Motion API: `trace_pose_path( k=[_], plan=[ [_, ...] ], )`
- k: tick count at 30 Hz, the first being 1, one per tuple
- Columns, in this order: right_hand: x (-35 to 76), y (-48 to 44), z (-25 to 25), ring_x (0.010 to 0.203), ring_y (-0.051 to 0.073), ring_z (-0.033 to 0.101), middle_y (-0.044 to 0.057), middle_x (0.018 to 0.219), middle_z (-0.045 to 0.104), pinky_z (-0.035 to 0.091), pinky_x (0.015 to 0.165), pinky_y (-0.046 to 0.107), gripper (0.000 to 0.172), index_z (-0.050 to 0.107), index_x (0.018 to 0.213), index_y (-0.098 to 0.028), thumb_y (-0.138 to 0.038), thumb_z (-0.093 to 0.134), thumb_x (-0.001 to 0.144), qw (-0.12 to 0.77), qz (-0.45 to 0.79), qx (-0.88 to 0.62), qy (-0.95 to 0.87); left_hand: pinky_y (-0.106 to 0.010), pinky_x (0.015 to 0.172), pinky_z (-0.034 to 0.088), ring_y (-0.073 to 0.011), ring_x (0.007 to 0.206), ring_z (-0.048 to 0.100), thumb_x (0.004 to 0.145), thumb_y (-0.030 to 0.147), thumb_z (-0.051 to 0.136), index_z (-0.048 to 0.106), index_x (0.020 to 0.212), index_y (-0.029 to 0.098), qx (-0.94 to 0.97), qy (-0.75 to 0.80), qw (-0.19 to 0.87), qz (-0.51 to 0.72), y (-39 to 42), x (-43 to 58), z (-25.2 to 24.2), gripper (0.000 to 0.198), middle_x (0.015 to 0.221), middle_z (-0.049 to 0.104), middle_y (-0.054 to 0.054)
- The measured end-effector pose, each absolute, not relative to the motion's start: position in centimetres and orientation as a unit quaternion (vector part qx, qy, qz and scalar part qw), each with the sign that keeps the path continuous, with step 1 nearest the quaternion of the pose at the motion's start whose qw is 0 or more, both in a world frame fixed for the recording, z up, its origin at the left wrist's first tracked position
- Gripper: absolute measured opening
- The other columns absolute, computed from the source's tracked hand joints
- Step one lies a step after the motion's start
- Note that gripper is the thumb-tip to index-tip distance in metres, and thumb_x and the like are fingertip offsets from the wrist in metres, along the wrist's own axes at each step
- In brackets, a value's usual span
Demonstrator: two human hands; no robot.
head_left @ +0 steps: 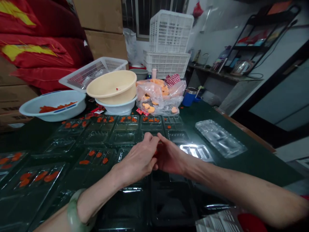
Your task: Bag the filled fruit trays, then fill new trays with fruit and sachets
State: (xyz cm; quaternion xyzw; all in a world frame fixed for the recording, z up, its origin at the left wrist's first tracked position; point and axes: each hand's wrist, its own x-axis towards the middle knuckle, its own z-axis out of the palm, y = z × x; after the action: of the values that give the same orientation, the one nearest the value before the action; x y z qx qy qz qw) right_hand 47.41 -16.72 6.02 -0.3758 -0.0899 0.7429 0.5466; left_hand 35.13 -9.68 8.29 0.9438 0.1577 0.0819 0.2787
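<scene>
The person's left hand [138, 158] and right hand [169, 158] meet in front of the body, above the clear trays [95, 137] on a dark green table [260, 164]; the left fingers are curled over toward the right palm, and the right hand is cupped, its thumb side turned up; a little orange-red shows between them (too hidden to make out), so whether either hand grips it is impossible to say.

The trays stand in rows; several in the back row and on the left have orange slices [105, 160] lying in their small upper slots, while the larger lower compartments of the back-row trays hold none; four such slices sit in a tray just left of the left wrist, which wears a pale green bracelet [71, 211].

More orange pieces lie in a light blue tub [72, 114] at the back left; beside it a cream basin [124, 93] rests tilted on a pale basin; a plastic bag [166, 103] of lighter orange pieces lies next to these, with a blue mug [188, 99] to its right.
</scene>
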Motion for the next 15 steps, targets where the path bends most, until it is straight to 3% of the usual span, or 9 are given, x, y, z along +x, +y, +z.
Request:
trace_pose_path(
  k=[4,9,12,15],
  plan=[
    [48.2,-16.8,6.2,0.048,0.014,0.053,0.002,0.059,0.057,0.035,0.042,0.025,0.05,0.054,0.074,-0.016,-0.054,0.024,0.091,0.568,0.73,-0.373,-0.069,-0.029,0.07,0.044,-0.0141,0.081,0.051,0.074,0.011,0.047,0.049,0.1,0.019,0.936,0.107,0.322,0.094,-9.2,36.2,8.7,0.028,0.098,0.047,-0.004],
    [49.8,-16.3,6.4,0.041,0.006,0.042,-0.002,0.054,0.049,0.024,0.037,0.017,0.023,0.05,0.07,-0.015,-0.025,0.039,0.088,0.566,0.681,-0.452,-0.106,-0.023,0.053,0.043,-0.0094,0.058,0.051,0.073,0.008,0.047,0.053,0.074,0.016,0.815,0.173,0.511,0.213,-8.5,38.8,8.9,0.01,0.068,0.054,0.0],
    [53.5,-14.8,6.1,0.037,0.004,0.03,-0.005,0.053,0.045,0.022,0.035,0.017,0.02,0.053,0.071,-0.016,-0.028,0.045,0.085,0.525,0.486,-0.65,-0.255,-0.019,0.041,0.038,-0.0081,0.046,0.048,0.071,0.012,0.058,0.055,0.072,0.014,0.663,0.214,0.665,0.269,-8.0,39.2,9.4,0.004,0.056,0.053,0.001],
    [58.9,-12.2,5.1,0.038,0.005,0.032,-0.006,0.05,0.042,0.027,0.037,0.02,0.02,0.056,0.075,-0.015,-0.033,0.052,0.083,0.46,0.249,-0.793,-0.311,-0.017,0.036,0.034,-0.0073,0.04,0.047,0.067,0.016,0.067,0.058,0.069,0.012,0.559,0.238,0.741,0.285,-7.2,38.4,9.7,0.01,0.05,0.055,0.0]
  ],
)
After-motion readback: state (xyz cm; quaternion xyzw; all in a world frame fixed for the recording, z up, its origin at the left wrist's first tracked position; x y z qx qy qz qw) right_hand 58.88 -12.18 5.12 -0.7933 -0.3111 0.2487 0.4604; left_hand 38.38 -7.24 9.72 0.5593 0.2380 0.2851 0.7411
